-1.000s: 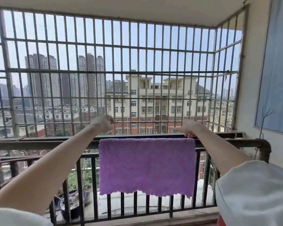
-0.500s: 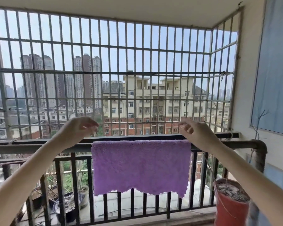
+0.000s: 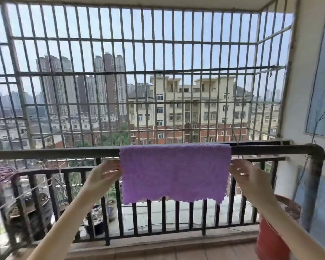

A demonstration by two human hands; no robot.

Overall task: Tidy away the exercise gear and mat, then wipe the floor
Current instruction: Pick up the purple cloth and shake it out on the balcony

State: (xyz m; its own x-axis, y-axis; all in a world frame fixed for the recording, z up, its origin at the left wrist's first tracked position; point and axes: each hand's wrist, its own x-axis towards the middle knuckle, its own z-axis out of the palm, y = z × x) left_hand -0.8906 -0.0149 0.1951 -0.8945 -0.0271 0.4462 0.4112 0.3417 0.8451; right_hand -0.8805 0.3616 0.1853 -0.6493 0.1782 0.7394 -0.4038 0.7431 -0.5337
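A purple fluffy cloth (image 3: 174, 171) hangs folded over the dark top rail (image 3: 64, 152) of the balcony railing, its scalloped hem hanging free. My left hand (image 3: 103, 176) pinches the cloth's left side edge just below the rail. At the same height, my right hand (image 3: 247, 176) pinches the right side edge. Both arms reach forward from the bottom of the view. No mat or exercise gear is in sight.
A red flowerpot (image 3: 270, 239) stands on the floor at the lower right, beside the wall. Dark plant pots (image 3: 99, 220) sit beyond the railing bars on the left, with pink hangers (image 3: 0, 177) at the far left. A metal security grille (image 3: 139, 72) closes off the balcony.
Both hands left the top of the rail, lifted briefly, then dropped to the cloth's side edges and took hold. The cloth still hangs on the rail.
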